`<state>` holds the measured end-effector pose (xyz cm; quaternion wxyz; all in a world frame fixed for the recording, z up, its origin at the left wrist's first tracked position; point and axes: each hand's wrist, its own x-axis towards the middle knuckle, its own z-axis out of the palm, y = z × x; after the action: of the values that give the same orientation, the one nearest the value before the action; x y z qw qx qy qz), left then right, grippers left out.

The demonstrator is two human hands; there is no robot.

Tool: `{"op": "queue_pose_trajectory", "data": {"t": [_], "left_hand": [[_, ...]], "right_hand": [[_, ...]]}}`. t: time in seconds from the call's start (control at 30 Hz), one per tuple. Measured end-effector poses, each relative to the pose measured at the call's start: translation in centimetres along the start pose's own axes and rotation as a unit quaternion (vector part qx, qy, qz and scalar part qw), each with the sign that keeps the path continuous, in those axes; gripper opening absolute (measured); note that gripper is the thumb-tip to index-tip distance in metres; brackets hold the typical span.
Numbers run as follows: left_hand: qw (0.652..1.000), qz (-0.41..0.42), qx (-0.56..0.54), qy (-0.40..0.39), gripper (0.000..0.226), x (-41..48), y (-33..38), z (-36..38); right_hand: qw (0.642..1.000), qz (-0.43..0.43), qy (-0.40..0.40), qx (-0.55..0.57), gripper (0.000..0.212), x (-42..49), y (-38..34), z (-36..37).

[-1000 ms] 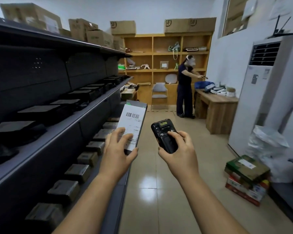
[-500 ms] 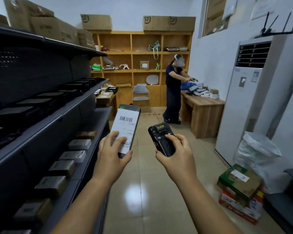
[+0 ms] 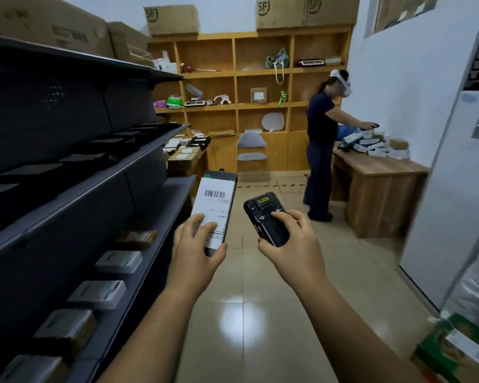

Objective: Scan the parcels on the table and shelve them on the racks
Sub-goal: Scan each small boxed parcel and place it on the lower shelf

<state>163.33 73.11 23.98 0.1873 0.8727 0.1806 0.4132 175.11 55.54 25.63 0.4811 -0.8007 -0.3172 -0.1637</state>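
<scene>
My left hand (image 3: 198, 248) grips a flat dark parcel (image 3: 216, 205) with a white barcode label facing me, held upright over the aisle. My right hand (image 3: 291, 244) holds a black handheld scanner (image 3: 266, 217) just to the right of the parcel, with my fingers curled round its lower half. The dark metal rack (image 3: 138, 205) runs along my left, with several small boxed parcels (image 3: 119, 261) on its lower shelf and black flat parcels on the middle shelf. The wooden table (image 3: 382, 172) with a heap of parcels (image 3: 368, 142) stands at the far right.
A person (image 3: 320, 145) in dark clothes stands at the table, reaching over the parcels. A wooden shelf unit (image 3: 260, 106) and a grey chair (image 3: 251, 150) fill the back wall. A white standing air conditioner (image 3: 454, 175) and cardboard boxes (image 3: 454, 349) are on my right.
My view has moved forward down the aisle and the rack's shelves have slid past on my left. Both hands keep the parcel and scanner in the same hold.
</scene>
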Motion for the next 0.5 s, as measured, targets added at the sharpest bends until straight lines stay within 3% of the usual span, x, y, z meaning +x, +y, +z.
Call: {"op": "queue_pose_trajectory", "data": {"t": [0.23,0.5], "left_hand": [[0.998,-0.040,0.033,0.040,0.043,9.6,-8.5,6.2],[0.997,-0.070,0.028,0.021,0.043,22.1,-16.9,17.7]], "right_hand": [[0.998,-0.022,-0.049,0.039,0.063,12.2,4.9,11.0],[0.997,-0.024,-0.059,0.035,0.065,26.1,13.1,21.1]]}}
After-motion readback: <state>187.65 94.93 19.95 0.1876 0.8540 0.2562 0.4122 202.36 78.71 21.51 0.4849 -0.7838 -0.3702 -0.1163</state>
